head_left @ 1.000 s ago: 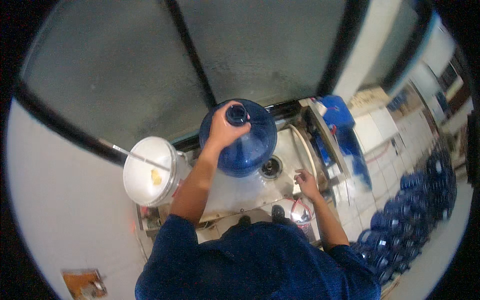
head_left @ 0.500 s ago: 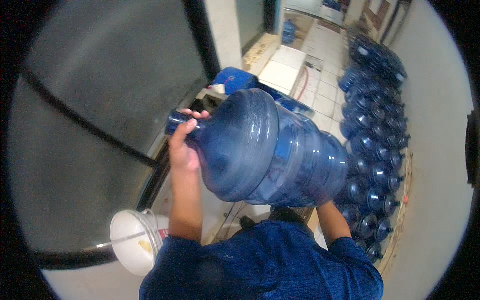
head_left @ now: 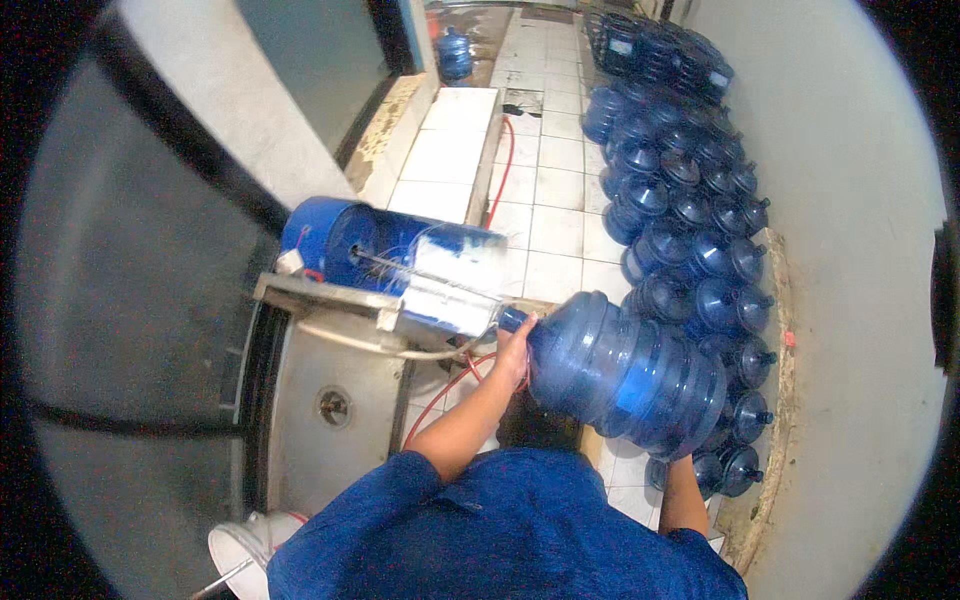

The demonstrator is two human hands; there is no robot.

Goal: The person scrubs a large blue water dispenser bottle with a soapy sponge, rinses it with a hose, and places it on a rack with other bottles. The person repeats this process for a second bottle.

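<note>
A large translucent blue water jug lies sideways in front of me, its neck pointing left and its base to the right. My left hand is closed round the neck. Under the base end is my right hand, bearing that end; the jug hides its fingers. To the left of the neck stands a blue drum lying on its side, with a metal rod and thin bristles in its open middle. A pale hose curves below it.
Many blue jugs stand in rows along the right wall. A steel basin with a drain lies at left, a white bucket below it. A red hose runs over the white floor tiles. Another jug stands far off.
The jug has moved right and away from the basin, held in both hands. My view has swung, so the drum and basin now show fully.
</note>
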